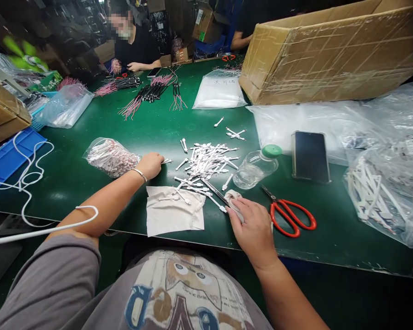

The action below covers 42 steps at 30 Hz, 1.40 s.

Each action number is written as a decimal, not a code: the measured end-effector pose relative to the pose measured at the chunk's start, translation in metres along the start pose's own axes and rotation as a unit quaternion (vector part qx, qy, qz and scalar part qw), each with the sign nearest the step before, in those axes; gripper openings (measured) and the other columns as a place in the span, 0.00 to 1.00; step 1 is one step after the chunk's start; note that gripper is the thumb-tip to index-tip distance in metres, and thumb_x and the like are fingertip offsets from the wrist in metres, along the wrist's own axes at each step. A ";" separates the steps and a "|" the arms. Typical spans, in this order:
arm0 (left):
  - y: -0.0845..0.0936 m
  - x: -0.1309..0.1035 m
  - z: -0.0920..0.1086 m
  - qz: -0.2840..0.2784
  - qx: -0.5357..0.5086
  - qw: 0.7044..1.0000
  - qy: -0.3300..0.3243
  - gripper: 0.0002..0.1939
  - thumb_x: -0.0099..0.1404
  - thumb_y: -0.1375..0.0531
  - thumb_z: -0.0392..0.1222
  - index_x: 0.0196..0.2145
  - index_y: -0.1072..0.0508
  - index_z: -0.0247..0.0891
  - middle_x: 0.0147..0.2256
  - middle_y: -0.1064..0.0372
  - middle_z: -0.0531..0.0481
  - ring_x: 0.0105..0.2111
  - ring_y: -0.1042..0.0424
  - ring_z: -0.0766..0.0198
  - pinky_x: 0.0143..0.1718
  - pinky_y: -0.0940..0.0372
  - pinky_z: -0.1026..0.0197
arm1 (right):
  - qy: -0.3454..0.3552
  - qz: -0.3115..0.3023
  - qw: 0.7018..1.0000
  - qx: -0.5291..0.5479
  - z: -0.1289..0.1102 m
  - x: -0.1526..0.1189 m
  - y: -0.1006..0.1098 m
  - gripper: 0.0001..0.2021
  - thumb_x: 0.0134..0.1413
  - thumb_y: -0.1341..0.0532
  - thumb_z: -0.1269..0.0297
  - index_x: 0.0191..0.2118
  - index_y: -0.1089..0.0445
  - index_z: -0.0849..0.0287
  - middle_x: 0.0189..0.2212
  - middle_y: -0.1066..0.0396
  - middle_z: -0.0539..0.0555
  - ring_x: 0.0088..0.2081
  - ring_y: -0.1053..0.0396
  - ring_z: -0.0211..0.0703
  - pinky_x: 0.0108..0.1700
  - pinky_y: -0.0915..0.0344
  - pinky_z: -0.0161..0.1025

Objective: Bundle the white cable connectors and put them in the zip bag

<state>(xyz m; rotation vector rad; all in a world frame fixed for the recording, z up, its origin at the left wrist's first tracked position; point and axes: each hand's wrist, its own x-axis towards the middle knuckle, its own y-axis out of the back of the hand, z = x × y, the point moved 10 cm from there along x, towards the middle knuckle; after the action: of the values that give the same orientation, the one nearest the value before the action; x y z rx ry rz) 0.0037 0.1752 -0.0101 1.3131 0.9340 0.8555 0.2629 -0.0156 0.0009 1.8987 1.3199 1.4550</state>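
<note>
My left hand (151,166) is closed, its fingers curled at the ends of small white connector leads (167,161) that poke out past them. Beside it lies a clear bag (112,156) packed with similar white pieces. My right hand (251,224) grips metal tweezers (214,189), whose tips point at the loose pile of white connector leads (209,160). Rolled pale cloth (233,196) shows by its fingers; whether it is wrapped on the tweezers or a finger is unclear. Between my hands a flat cream cloth (174,217) has a few leads across it.
Right of the pile stand a green-lidded jar (253,169), red-handled scissors (291,215) and a phone (310,156). A large cardboard box (330,59) and plastic bags fill the right. White cable (30,174) loops at left. A co-worker (136,48) sits opposite, near black-and-pink wire bundles (151,91).
</note>
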 end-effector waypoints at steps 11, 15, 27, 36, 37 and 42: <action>0.014 0.016 0.022 -0.012 0.038 0.998 -0.045 0.12 0.58 0.51 0.35 0.37 0.30 0.37 0.34 0.29 0.45 0.34 0.33 0.60 0.32 0.42 0.61 | 0.001 -0.001 1.000 0.003 0.000 0.000 0.001 0.11 0.53 0.41 0.63 0.42 0.30 0.60 0.40 0.29 0.58 0.44 0.35 0.50 0.45 0.40 0.47; 0.021 0.014 0.065 0.006 0.051 0.986 -0.157 0.18 0.61 0.52 0.32 0.45 0.31 0.42 0.34 0.29 0.45 0.40 0.37 0.57 0.41 0.46 0.56 | -0.004 -0.005 1.000 0.013 0.001 0.001 0.000 0.11 0.53 0.41 0.62 0.41 0.29 0.60 0.40 0.29 0.59 0.43 0.35 0.50 0.45 0.39 0.48; 0.011 0.022 0.075 0.037 0.076 0.979 -0.188 0.09 0.61 0.49 0.34 0.30 0.28 0.37 0.35 0.32 0.40 0.40 0.38 0.56 0.41 0.46 0.54 | -0.008 0.001 1.000 0.028 0.002 0.001 0.002 0.11 0.54 0.42 0.62 0.41 0.29 0.58 0.40 0.29 0.59 0.44 0.35 0.51 0.45 0.38 0.49; 0.014 0.073 0.033 0.035 0.028 0.999 -0.012 0.17 0.66 0.57 0.40 0.41 0.32 0.33 0.34 0.30 0.40 0.32 0.32 0.57 0.32 0.42 0.59 | -0.019 -0.011 0.999 0.029 0.003 0.001 0.001 0.10 0.54 0.42 0.63 0.41 0.29 0.58 0.41 0.29 0.59 0.44 0.35 0.50 0.44 0.38 0.49; 0.016 0.078 0.036 0.031 0.021 0.999 -0.025 0.16 0.66 0.56 0.40 0.41 0.31 0.34 0.36 0.29 0.40 0.35 0.32 0.57 0.34 0.41 0.59 | -0.020 -0.013 0.999 0.032 0.003 0.002 0.001 0.10 0.54 0.42 0.63 0.41 0.29 0.58 0.41 0.29 0.59 0.44 0.35 0.50 0.45 0.38 0.49; 0.018 0.089 0.052 0.006 -0.003 0.998 -0.070 0.14 0.63 0.51 0.39 0.42 0.29 0.40 0.41 0.30 0.44 0.45 0.34 0.58 0.44 0.42 0.60 | -0.023 -0.012 0.999 0.044 0.005 0.002 0.001 0.10 0.54 0.42 0.63 0.41 0.29 0.58 0.40 0.29 0.58 0.43 0.35 0.50 0.45 0.37 0.49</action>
<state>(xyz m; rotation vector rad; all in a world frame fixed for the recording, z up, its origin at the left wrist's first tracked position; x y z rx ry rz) 0.0867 0.2375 0.0030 1.3565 0.8152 0.7645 0.2678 -0.0133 0.0007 1.9532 1.4019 1.3533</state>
